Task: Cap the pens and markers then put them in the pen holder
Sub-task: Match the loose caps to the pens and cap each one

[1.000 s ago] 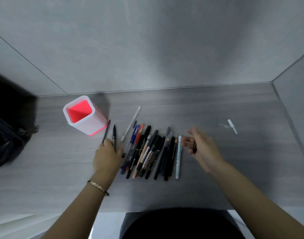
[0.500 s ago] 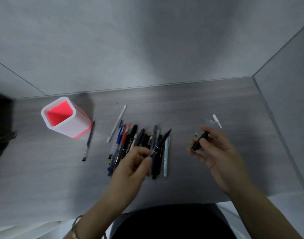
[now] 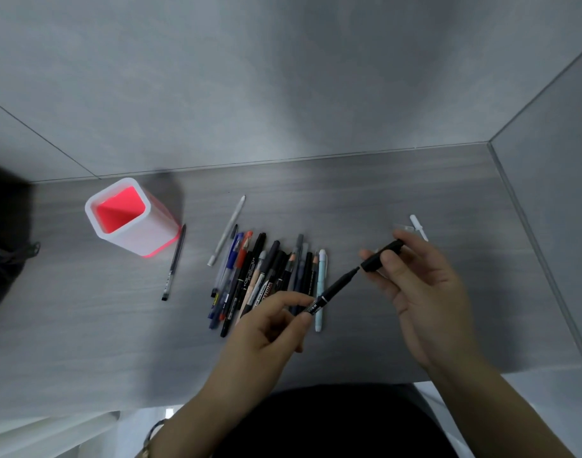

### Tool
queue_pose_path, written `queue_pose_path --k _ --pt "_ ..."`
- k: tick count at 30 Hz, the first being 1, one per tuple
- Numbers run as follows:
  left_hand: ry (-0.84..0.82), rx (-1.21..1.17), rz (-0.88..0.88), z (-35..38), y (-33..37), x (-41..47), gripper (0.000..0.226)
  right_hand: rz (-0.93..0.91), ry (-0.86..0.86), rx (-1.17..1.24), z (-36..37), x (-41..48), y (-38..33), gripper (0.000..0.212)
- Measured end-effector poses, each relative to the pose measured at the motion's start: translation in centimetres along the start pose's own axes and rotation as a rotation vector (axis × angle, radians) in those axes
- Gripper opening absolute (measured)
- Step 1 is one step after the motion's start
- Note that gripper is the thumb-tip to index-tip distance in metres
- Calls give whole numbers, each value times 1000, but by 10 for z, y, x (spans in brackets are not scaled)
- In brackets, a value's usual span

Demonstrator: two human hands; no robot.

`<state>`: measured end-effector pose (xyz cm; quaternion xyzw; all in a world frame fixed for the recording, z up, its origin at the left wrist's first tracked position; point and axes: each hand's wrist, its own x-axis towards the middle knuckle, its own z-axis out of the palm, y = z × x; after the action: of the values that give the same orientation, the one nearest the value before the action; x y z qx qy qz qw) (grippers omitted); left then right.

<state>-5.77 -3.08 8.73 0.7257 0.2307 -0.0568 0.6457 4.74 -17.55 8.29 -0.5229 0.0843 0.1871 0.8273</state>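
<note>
My left hand (image 3: 266, 328) grips a black marker (image 3: 332, 290) by its lower barrel, bare tip pointing up and right. My right hand (image 3: 425, 292) pinches a black cap (image 3: 382, 256), its open end just off the marker's tip. A row of several pens and markers (image 3: 266, 276) lies on the grey table, partly hidden by my left hand. The white pen holder (image 3: 131, 216) with a red inside stands at the back left, with nothing visible inside. A thin black pen (image 3: 174, 262) lies just right of it.
A white pen (image 3: 226, 231) lies slanted above the row. A small white cap (image 3: 418, 226) rests at the back right by a clear piece. Grey walls close the back and right sides. A dark bag (image 3: 5, 259) sits at the left edge.
My left hand left the pen by the holder, picked a black marker out of the row and raised it. My right hand turned the cap toward its tip.
</note>
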Motion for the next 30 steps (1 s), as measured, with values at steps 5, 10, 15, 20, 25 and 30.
queue_pose_path --k 5,10,15,20,25,30 --pt "-9 20 8 1 -1 -1 30 9 -16 12 1 -1 0 43" --pt "-6 34 14 2 1 -2 35 60 -89 -40 1 -6 9 54" --pt "1 0 -3 5 5 1 23 122 -147 -42 4 -9 5 47" --pt "22 -70 18 5 15 6 21 88 -202 -65 10 -6 3 61" --pt "-6 -207 -67 2 25 5 19 118 -240 -64 10 -1 2 67" --pt "-96 -339 -219 -1 26 1 16 128 -241 -72 10 -4 3 66"
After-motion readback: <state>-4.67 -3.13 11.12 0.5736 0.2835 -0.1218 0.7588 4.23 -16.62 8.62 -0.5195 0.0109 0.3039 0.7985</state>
